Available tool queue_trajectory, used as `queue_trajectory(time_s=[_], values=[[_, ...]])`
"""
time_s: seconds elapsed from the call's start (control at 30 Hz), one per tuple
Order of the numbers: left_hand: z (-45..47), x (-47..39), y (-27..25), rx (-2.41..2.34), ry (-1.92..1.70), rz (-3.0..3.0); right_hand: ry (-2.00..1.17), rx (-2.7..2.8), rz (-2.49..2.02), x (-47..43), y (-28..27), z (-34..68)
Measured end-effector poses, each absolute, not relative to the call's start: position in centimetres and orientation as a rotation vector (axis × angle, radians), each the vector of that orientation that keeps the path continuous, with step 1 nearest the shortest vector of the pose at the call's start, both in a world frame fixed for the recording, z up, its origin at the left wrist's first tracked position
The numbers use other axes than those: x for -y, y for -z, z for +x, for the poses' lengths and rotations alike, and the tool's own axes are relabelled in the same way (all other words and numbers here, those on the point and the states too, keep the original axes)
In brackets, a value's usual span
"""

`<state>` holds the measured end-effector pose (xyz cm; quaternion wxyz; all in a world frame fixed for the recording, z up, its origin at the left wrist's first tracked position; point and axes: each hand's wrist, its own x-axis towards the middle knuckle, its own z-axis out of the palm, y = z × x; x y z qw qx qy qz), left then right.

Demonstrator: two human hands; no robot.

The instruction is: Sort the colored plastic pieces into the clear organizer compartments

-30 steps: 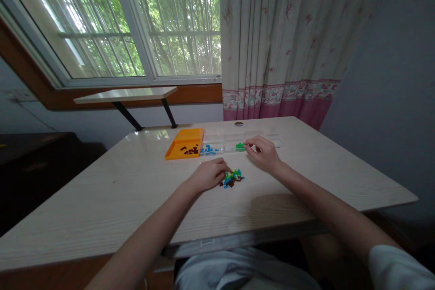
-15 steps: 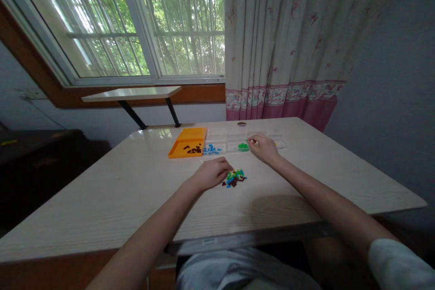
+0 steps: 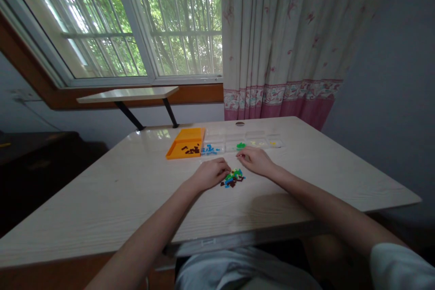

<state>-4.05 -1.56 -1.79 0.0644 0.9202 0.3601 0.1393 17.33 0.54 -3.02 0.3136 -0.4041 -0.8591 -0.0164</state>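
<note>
On my feed, a loose heap of small blue, green, pale-yellow and dark-brown plastic pieces (image 3: 233,178) sits on the pale wood-grain table (image 3: 136,204), no clear long axis. Left hand (image 3: 210,174) is nearer, fingertips at its far-left edge. Right hand (image 3: 256,161) is apart, beyond the heap. Both hands curled; I can't tell if either grips a piece.

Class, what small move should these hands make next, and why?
The right hand, if its grip holds nothing (I cannot tell), should probably pinch one piece from the mixed pile: brown, blue and green lie jumbled there, while the clear tray groups pieces by colour.
</note>
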Motion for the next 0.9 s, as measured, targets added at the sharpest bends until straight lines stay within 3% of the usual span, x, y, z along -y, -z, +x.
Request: queue_trajectory(time_s=[0.4, 0.9], values=[[-3.6, 1.5, 1.6, -1.103, -0.807, 2.614, -0.048, 2.357, -0.994, 0.8, 3.2, 16.1], [-3.4, 1.5, 1.7, -1.075, -0.882, 2.597, -0.056, 2.322, -0.941, 1.3, 2.8, 15.8]])
